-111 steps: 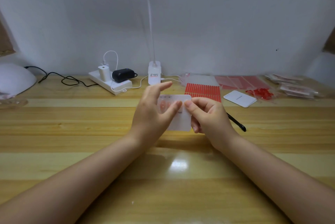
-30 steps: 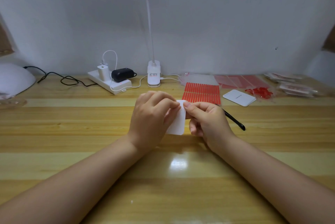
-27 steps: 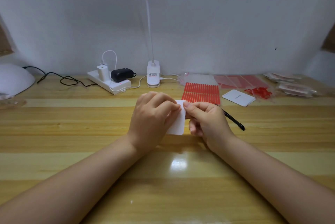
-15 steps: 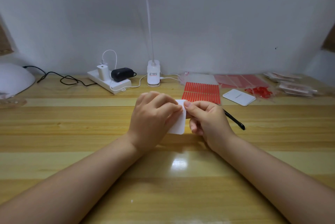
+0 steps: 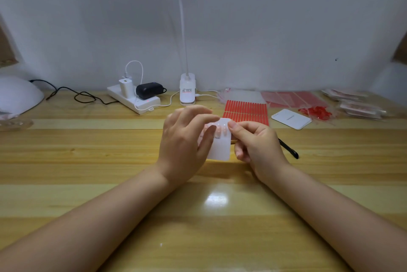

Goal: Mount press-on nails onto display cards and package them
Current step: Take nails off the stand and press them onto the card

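White display card [image 5: 220,146] pinched upright over the counter [image 5: 88,157]: left hand [image 5: 185,141] bracing behind, right hand [image 5: 255,139] gripping the top corner, probably to seat pink nails [image 5: 221,129].

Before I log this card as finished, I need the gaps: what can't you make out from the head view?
- White display card: its left part is hidden behind the left hand, so the nail count is unknown.
- Card's printed line: too small and partly covered to read.
- Slim black tool: front end hidden behind the right hand.
- White dome-shaped device: cut off by the left edge.
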A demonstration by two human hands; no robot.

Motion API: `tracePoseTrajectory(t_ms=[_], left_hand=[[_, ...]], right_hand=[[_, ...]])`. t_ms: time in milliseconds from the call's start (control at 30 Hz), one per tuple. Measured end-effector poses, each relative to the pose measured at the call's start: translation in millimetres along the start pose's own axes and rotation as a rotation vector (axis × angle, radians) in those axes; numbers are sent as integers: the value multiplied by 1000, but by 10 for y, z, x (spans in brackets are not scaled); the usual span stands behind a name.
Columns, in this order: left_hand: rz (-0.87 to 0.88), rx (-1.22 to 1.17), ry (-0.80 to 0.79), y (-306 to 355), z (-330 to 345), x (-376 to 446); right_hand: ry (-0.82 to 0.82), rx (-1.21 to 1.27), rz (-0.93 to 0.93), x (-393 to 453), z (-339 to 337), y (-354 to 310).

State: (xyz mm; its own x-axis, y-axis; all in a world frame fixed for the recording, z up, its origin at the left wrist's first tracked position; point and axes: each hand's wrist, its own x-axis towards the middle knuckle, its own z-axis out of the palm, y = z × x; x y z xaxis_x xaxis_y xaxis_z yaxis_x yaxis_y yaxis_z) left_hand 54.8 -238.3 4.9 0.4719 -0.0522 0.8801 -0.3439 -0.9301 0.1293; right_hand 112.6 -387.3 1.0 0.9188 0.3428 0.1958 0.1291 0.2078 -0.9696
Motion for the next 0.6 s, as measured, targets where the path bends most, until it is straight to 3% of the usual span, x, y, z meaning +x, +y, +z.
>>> tracePoseTrajectory(t_ms=[300, 600], left_hand=[[125, 135, 16, -13, 21, 1], [134, 140, 19, -8, -8, 4]], right_hand=[[-20, -33, -42, -20, 9, 25], [-34, -33, -32, -48, 17, 4]])
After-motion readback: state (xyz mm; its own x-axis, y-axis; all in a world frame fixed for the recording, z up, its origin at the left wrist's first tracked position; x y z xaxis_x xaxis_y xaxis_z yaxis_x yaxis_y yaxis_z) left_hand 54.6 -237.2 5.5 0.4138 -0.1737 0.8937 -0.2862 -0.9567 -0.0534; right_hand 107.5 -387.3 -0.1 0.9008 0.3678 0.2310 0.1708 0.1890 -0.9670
